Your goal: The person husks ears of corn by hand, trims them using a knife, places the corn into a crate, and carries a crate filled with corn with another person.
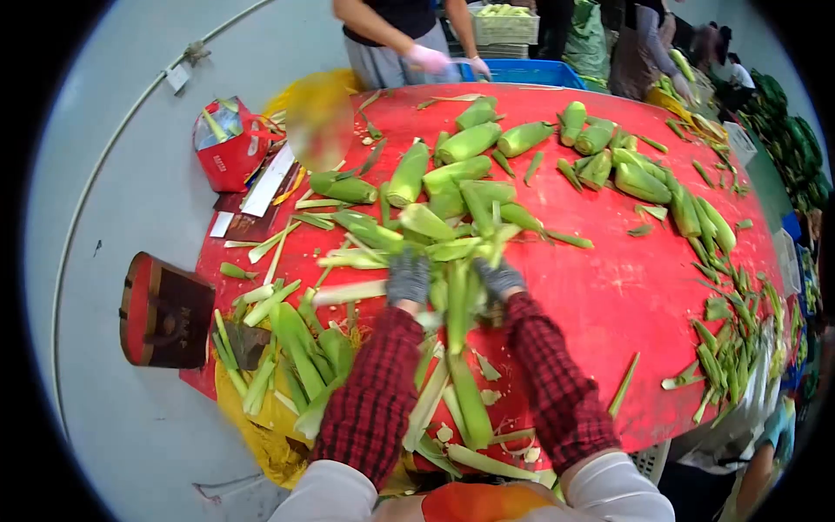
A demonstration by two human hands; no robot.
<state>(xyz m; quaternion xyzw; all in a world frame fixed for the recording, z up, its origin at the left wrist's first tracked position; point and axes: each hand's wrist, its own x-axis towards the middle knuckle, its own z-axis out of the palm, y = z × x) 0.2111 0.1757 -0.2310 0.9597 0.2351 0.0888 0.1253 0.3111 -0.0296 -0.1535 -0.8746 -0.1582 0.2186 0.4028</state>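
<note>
My left hand [408, 278], in a grey glove, lies on loose green corn husks with its fingers stretched forward. My right hand [500, 278], gloved alike, reaches in from the other side, its fingers extended against the husks. Between the two hands stand upright strips of corn husk [457, 300], partly blurred. Just beyond them lie ears of corn in their husks [426, 223]. Both palms are hidden, and a pale piece under the hands is too blurred to name. More peeled husk leaves [470, 400] lie between my forearms.
The red table [609, 304] bears more unhusked corn [644, 183] at the far right and husk scraps along its right edge. Leaves heap at the left over a yellow sack [261, 435]. A red bag [230, 148] stands at back left. Across the table, a gloved person stands near a blue crate [531, 73].
</note>
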